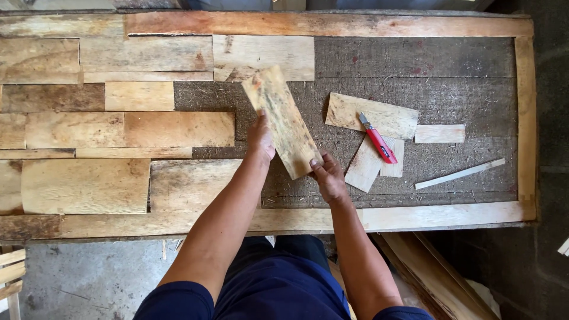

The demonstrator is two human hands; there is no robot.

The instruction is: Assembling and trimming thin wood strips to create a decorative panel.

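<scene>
We see both hands holding one mottled wooden strip, tilted above the bare grey middle of the framed board. The left hand grips its long left edge, fingers curled under it; the right hand pinches its lower corner. To the left lie fitted wood pieces. To the right, a red utility knife rests across loose offcuts.
</scene>
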